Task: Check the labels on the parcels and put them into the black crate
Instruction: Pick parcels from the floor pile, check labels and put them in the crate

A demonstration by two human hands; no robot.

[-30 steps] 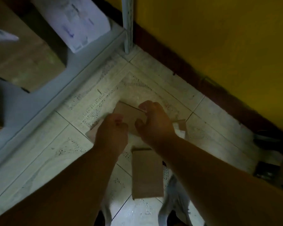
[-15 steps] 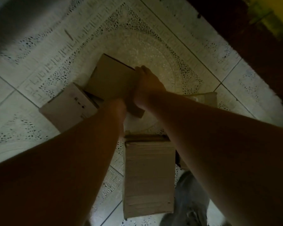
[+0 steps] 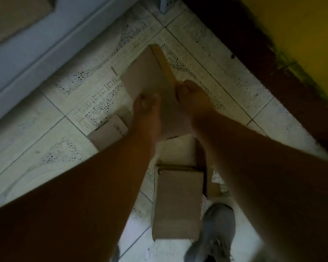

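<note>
Both hands clamp one flat cardboard parcel (image 3: pixel 148 72) — left hand (image 3: pixel 147 108) at its near edge, right hand (image 3: pixel 192 99) on its right side. No label is visible, and the crate is out of view — a dim, blurred misread looks possible.

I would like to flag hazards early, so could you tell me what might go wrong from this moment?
The light is dim and the held parcel shows no label on its upper face, so a check could be misread. Other parcels, one by the grey shoe, lie loose underfoot; a step could trip on or crush them.
</note>
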